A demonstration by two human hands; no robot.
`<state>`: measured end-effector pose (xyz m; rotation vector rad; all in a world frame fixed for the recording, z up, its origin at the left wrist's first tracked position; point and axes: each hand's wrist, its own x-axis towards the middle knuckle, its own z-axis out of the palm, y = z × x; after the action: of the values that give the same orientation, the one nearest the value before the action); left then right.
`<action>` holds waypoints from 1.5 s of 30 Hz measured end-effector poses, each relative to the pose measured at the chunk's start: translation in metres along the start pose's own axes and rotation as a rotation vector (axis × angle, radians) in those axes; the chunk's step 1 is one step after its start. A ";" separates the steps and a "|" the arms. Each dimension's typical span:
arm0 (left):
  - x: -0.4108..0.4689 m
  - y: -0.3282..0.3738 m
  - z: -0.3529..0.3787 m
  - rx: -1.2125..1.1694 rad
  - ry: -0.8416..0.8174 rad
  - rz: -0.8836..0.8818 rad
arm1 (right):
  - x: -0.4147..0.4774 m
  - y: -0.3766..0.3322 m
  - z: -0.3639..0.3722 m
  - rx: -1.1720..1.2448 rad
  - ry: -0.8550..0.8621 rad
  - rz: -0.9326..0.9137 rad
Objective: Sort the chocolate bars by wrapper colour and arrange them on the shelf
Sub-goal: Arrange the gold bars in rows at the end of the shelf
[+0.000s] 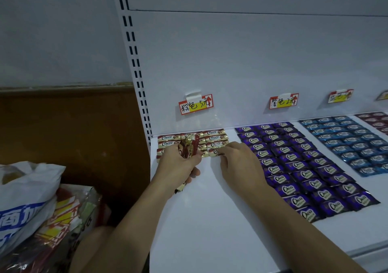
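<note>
A: Entry one, left hand [178, 163]?
B: Fingers curled round a bundle of gold bars [188, 146], held on end above the shelf [210, 209].
A: Right hand [241, 161]?
B: Thumb and forefinger pinch the end of a gold bar [213, 152], which lies flat at the front of the gold rows [214, 138], near the back panel.
A: Neighbours?
B: Purple bars [298, 167] in rows just beside, blue bars [352, 142] further right. Label [195, 104] taped above. Plastic bag [25, 188] off left.

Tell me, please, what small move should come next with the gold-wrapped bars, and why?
Probably the right hand should square the gold bar it pinches against the gold rows, then draw another from the bunch in the left hand grip, since bare shelf lies in front.
</note>
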<state>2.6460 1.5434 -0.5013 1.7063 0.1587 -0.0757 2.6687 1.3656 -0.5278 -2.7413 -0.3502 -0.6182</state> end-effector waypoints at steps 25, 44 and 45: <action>-0.003 -0.012 -0.011 -0.198 -0.013 0.044 | 0.015 -0.025 -0.017 1.165 -0.237 0.265; -0.015 -0.015 -0.054 -1.014 0.156 -0.102 | -0.003 -0.056 0.010 0.211 -0.100 -0.553; -0.015 -0.016 -0.058 -1.043 0.156 -0.112 | -0.006 -0.056 0.012 0.223 -0.092 -0.530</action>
<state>2.6260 1.6023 -0.5069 0.6600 0.3392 0.0551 2.6508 1.4209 -0.5276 -2.4632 -1.1166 -0.5345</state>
